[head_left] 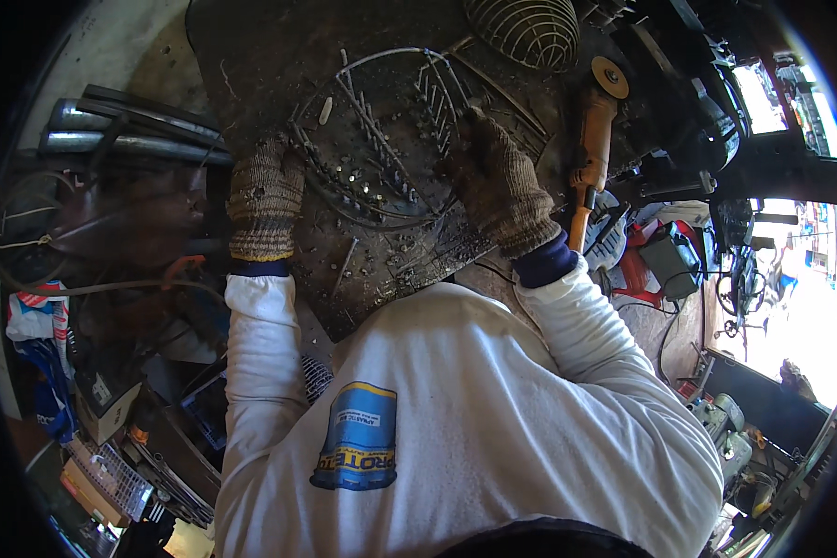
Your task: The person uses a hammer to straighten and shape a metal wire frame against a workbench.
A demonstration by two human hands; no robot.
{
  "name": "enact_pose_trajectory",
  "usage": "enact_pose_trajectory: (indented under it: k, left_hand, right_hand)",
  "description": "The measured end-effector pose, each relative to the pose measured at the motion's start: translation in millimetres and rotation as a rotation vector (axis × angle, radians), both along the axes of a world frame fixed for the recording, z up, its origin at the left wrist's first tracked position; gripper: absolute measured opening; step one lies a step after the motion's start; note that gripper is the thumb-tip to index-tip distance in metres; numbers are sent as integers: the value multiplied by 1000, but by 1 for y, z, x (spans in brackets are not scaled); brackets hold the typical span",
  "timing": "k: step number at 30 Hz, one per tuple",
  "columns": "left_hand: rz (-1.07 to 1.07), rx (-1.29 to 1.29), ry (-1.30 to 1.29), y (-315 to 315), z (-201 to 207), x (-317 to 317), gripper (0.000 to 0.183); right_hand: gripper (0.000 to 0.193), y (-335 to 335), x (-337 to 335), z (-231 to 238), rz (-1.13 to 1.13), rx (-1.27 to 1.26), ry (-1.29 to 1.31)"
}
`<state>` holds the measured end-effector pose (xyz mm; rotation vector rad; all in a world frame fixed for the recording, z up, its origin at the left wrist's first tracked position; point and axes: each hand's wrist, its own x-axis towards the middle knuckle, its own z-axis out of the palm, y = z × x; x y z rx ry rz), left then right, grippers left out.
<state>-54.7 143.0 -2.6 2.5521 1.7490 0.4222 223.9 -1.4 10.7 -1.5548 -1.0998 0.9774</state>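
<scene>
A round metal wire frame (pixel 395 51) with two inner rows of short spikes lies on a dark metal work table (pixel 418 265). My left hand (pixel 268 191), in a brown knitted glove, is closed at the left edge of the frame; its fingertips are dark and hard to make out. At the right edge of the frame my right hand (pixel 504 181), gloved the same way, has its fingers curled round the rim. Small metal bits (pixel 352 177) are scattered inside the ring. A short pale piece (pixel 325 111) lies near the frame's left side.
An orange angle grinder (pixel 593 139) lies right of my right hand. Behind it stands a domed wire guard (pixel 530 33). Metal pipes (pixel 130 141) lie at the left, above a hose (pixel 130 286). A red and grey machine (pixel 665 260) sits at the right.
</scene>
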Motion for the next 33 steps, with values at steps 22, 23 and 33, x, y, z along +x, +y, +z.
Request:
enact_pose_trajectory:
  k: [22, 23, 33]
  left_hand:
    - [-44, 46, -31, 7, -11, -5, 39]
    - [-28, 50, -24, 5, -6, -1, 38]
    - [2, -58, -15, 10, 5, 6, 36]
  right_hand:
    - [47, 10, 3, 5, 18, -184, -60]
    - [47, 8, 4, 6, 13, -219, -117]
    - [27, 3, -4, 17, -69, -27, -265]
